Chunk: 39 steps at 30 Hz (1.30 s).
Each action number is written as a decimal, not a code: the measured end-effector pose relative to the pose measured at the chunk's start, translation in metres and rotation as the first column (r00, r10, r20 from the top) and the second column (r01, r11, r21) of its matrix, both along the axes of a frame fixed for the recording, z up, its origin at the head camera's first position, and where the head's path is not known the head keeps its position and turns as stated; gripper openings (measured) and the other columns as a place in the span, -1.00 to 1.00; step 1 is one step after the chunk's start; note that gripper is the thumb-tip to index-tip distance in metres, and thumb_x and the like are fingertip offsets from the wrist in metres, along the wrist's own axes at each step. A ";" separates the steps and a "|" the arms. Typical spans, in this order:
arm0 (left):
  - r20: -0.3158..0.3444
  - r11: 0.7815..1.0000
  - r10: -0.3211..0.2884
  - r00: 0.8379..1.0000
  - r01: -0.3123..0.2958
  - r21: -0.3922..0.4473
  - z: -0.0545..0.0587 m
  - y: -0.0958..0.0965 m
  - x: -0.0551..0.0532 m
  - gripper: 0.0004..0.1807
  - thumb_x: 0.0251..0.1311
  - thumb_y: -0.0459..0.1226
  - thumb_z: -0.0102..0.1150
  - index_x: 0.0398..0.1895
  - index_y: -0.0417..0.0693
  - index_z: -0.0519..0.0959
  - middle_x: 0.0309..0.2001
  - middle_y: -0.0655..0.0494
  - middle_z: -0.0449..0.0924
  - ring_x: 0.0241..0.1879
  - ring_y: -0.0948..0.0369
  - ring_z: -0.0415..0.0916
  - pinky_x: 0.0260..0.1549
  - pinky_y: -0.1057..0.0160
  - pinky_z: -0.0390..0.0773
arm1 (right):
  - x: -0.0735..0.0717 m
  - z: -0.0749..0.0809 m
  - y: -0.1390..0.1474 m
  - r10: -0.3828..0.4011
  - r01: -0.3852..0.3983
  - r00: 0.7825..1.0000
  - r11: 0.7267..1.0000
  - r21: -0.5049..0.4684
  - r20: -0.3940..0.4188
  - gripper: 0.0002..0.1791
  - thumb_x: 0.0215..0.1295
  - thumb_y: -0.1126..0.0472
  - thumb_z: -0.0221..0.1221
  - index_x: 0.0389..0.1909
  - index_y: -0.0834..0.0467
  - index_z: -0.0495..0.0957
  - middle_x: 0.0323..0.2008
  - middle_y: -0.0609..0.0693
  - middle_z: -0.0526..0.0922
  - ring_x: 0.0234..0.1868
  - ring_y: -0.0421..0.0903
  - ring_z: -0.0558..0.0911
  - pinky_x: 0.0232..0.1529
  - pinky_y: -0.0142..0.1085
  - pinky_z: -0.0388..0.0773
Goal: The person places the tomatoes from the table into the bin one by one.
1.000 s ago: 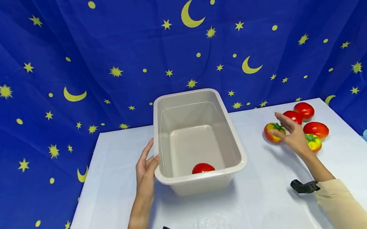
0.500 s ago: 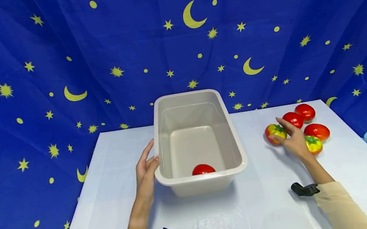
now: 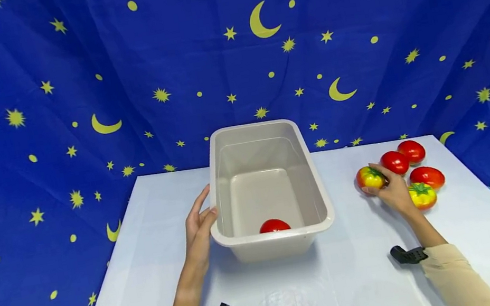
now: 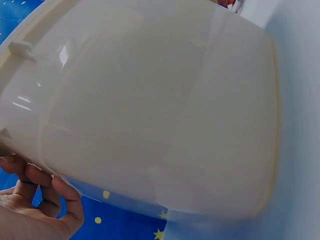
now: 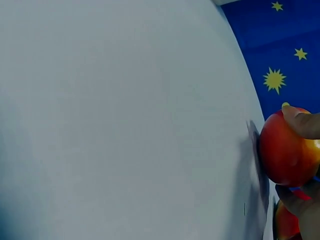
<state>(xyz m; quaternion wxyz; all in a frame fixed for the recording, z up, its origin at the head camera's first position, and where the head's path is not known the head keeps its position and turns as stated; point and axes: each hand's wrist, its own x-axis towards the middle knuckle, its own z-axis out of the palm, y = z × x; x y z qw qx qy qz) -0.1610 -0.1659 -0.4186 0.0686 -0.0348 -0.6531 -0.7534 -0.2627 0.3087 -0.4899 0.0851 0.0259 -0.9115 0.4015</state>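
My left hand (image 3: 199, 232) holds the beige plastic bin (image 3: 277, 234) at the left side of its rim, fingers bent at the edge in the left wrist view. Inside the bin, near its front wall, lies a glossy red fruit (image 3: 274, 225), partly hidden. On the right of the table, my right hand (image 3: 395, 192) has thumb and fingers on opposite sides of a red-and-yellow tomato (image 3: 369, 177) with a green leafy top. The right wrist view shows the thumb pressed on this tomato (image 5: 286, 150), low over the white surface.
Behind and beside the right hand sit several more: a red-and-yellow tomato (image 3: 422, 195) and smooth red fruits (image 3: 428, 177), close together near the table's back right. The white table (image 3: 360, 274) ends at a blue curtain (image 3: 211, 62) with moons and stars.
My right thumb and fingers have closed in around the red-and-yellow tomato, from hovering beside it. The left hand keeps its place on the bin; the head view has shifted slightly.
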 end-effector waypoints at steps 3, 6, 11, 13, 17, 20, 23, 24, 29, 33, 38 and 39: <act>-0.002 1.000 0.001 1.000 -0.001 -0.002 0.000 0.001 0.000 -0.42 0.36 -0.32 -0.02 0.45 0.09 0.25 -0.11 0.23 0.72 -0.05 0.08 0.65 -0.05 0.24 0.57 | 0.000 -0.001 0.001 -0.013 0.013 1.000 1.000 -0.007 -0.001 -0.25 0.15 0.30 0.34 0.37 0.31 0.29 0.29 0.46 0.32 0.22 0.39 0.33 0.25 0.30 0.23; 0.004 1.000 0.001 1.000 -0.001 -0.007 0.000 0.001 0.000 -0.42 0.36 -0.32 -0.02 0.45 0.09 0.26 -0.08 0.18 0.72 -0.04 0.10 0.65 -0.04 0.26 0.57 | -0.001 0.000 0.001 -0.026 0.026 1.000 1.000 -0.003 0.006 -0.26 0.15 0.26 0.35 0.35 0.31 0.31 0.29 0.46 0.33 0.22 0.38 0.35 0.25 0.29 0.25; 0.004 1.000 -0.011 1.000 0.011 -0.011 0.001 0.000 -0.001 -0.42 0.37 -0.32 -0.02 0.45 0.09 0.25 -0.01 0.05 0.70 -0.03 0.12 0.64 -0.02 0.24 0.56 | -0.002 0.003 0.002 -0.048 0.048 0.998 0.999 0.007 0.031 -0.28 0.17 0.23 0.33 0.35 0.31 0.32 0.29 0.45 0.34 0.22 0.39 0.34 0.25 0.29 0.23; 0.003 1.000 -0.008 1.000 0.008 -0.008 0.002 0.000 0.000 -0.42 0.36 -0.32 -0.02 0.45 0.10 0.25 -0.01 0.07 0.70 -0.03 0.15 0.65 -0.02 0.25 0.56 | -0.002 0.004 0.002 -0.049 0.049 0.998 0.999 0.005 0.044 -0.28 0.20 0.22 0.31 0.36 0.31 0.30 0.31 0.45 0.32 0.24 0.39 0.33 0.26 0.30 0.22; 0.005 1.000 -0.004 1.000 0.004 -0.004 0.002 -0.001 0.000 -0.42 0.36 -0.33 -0.02 0.45 0.09 0.25 -0.07 0.21 0.72 -0.05 0.20 0.66 -0.01 0.25 0.56 | -0.001 0.006 0.003 -0.059 0.059 0.996 0.998 -0.003 0.061 -0.27 0.23 0.20 0.29 0.38 0.30 0.27 0.33 0.43 0.29 0.24 0.39 0.32 0.26 0.28 0.23; 0.000 1.000 -0.011 1.000 0.011 -0.007 0.002 -0.001 -0.002 -0.42 0.37 -0.33 -0.03 0.46 0.08 0.24 -0.10 0.28 0.72 -0.06 0.21 0.66 0.02 0.21 0.55 | 0.000 0.008 0.003 -0.073 0.073 0.996 0.997 -0.017 0.052 -0.28 0.23 0.20 0.30 0.38 0.30 0.28 0.32 0.42 0.31 0.22 0.38 0.34 0.26 0.27 0.25; -0.002 1.000 -0.010 1.000 0.010 -0.007 0.002 0.000 -0.002 -0.42 0.38 -0.32 -0.03 0.45 0.09 0.25 -0.11 0.30 0.72 -0.07 0.20 0.66 0.00 0.22 0.56 | 0.001 0.010 0.004 -0.069 0.070 0.997 0.997 -0.029 0.048 -0.28 0.24 0.20 0.29 0.38 0.31 0.27 0.32 0.43 0.30 0.23 0.38 0.34 0.26 0.27 0.26; -0.003 1.000 -0.007 1.000 0.007 -0.006 0.002 0.000 -0.002 -0.42 0.37 -0.32 -0.03 0.45 0.09 0.25 -0.12 0.31 0.72 -0.07 0.20 0.66 -0.01 0.23 0.56 | 0.001 0.010 0.004 -0.068 0.070 0.997 0.997 -0.032 0.045 -0.28 0.24 0.19 0.29 0.38 0.31 0.28 0.32 0.43 0.30 0.23 0.38 0.34 0.26 0.26 0.26; 0.001 1.000 0.001 1.000 -0.001 0.002 0.002 0.000 -0.001 -0.42 0.36 -0.34 -0.03 0.45 0.06 0.25 -0.14 0.31 0.73 -0.09 0.20 0.67 -0.06 0.28 0.57 | 0.001 0.012 0.003 -0.069 0.072 0.996 0.996 -0.044 0.053 -0.27 0.25 0.16 0.29 0.40 0.27 0.27 0.34 0.41 0.28 0.26 0.37 0.32 0.26 0.25 0.26; 0.005 1.000 -0.008 1.000 0.008 0.003 0.002 0.000 -0.001 -0.42 0.37 -0.33 -0.03 0.46 0.06 0.24 -0.12 0.31 0.73 -0.08 0.21 0.66 -0.05 0.28 0.57 | 0.002 0.016 -0.001 -0.063 0.065 0.997 0.996 -0.056 0.042 -0.27 0.26 0.16 0.29 0.40 0.26 0.28 0.35 0.40 0.28 0.26 0.36 0.32 0.26 0.25 0.28; 0.004 1.000 -0.020 1.000 0.020 0.009 0.002 -0.001 0.000 -0.41 0.38 -0.32 -0.04 0.47 0.06 0.22 -0.11 0.30 0.73 -0.07 0.17 0.67 -0.04 0.26 0.58 | 0.003 0.026 -0.009 -0.059 0.060 0.998 0.996 -0.062 0.022 -0.28 0.26 0.09 0.29 0.40 0.22 0.30 0.33 0.36 0.33 0.24 0.31 0.37 0.25 0.22 0.32; 0.006 1.000 -0.022 1.000 0.022 0.012 0.002 -0.001 0.000 -0.41 0.38 -0.32 -0.04 0.47 0.06 0.22 -0.11 0.30 0.73 -0.07 0.16 0.66 -0.04 0.26 0.58 | 0.003 0.028 -0.011 -0.059 0.061 0.998 0.996 -0.063 0.025 -0.27 0.26 0.06 0.29 0.40 0.20 0.29 0.33 0.35 0.34 0.23 0.31 0.38 0.24 0.21 0.33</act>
